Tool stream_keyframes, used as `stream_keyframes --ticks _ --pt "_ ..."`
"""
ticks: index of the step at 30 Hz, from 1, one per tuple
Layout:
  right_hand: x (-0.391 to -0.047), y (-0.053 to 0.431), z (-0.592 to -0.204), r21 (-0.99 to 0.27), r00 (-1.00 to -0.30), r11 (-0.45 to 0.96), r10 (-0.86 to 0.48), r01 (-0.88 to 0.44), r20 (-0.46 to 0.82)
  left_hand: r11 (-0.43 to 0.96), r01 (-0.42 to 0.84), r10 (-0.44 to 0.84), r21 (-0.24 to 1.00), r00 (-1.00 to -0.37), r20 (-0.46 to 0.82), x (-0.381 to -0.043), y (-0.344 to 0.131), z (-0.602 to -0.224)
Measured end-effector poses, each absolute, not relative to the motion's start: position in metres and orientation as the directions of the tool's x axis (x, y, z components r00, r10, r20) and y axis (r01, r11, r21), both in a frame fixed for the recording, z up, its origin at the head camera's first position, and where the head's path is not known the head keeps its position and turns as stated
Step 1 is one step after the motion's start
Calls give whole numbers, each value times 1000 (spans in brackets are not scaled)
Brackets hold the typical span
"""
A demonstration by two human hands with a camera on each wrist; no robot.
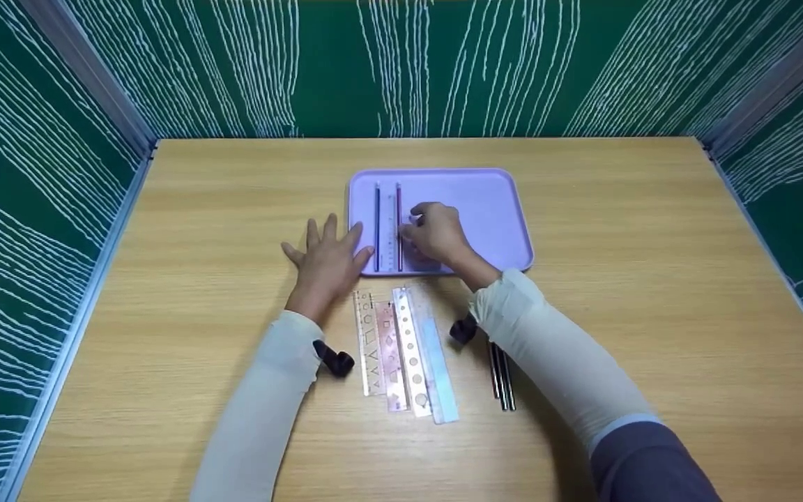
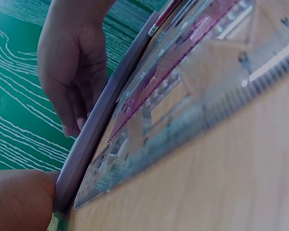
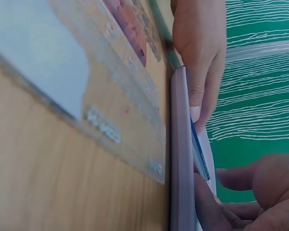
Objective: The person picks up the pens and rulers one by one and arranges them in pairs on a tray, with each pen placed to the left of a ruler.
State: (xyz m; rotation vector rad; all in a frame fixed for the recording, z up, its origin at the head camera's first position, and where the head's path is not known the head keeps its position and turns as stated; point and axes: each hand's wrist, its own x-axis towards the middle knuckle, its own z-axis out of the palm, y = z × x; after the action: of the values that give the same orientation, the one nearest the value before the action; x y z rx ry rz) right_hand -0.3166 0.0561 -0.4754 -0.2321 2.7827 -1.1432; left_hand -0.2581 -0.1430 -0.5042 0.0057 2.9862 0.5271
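My left hand (image 1: 328, 261) lies with fingers spread at the left front corner of a purple tray (image 1: 471, 188), its thumb and index finger at the rim. In the tray a blue pencil (image 1: 377, 226), a clear ruler (image 1: 387, 244) and a dark red pencil (image 1: 399, 202) stand side by side, lengthwise. Over the tray, just right of the red pencil, is my right hand (image 1: 440, 233), with loosely bent fingers. Its thumb and fingers are apart in the right wrist view, and no held thing shows. The thumb tip is close to the red pencil; contact is unclear.
In front of the tray lie several rulers: a clear one with cutouts (image 1: 368, 348), a pink one (image 1: 391, 362), a clear one with round holes (image 1: 412, 355) and a light-blue one (image 1: 441, 376). Dark pencils (image 1: 502, 380) lie partly under the right forearm. Green walls (image 1: 332, 70) enclose the table.
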Motion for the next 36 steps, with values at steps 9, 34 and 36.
stream_keyframes --ticks 9,34,36 --pt "-296 76 -467 -821 -964 568 -250 -65 -96 938 -5 34 347 -994 -104 -258 -142 -505" --pt "-243 110 -467 -919 -894 389 -389 61 -224 938 -8 34 348 -993 -113 -258 -143 -504" --pt "-240 112 -469 -918 -887 394 -405 50 -222 937 -14 28 350 -993 -115 -258 -143 -504"
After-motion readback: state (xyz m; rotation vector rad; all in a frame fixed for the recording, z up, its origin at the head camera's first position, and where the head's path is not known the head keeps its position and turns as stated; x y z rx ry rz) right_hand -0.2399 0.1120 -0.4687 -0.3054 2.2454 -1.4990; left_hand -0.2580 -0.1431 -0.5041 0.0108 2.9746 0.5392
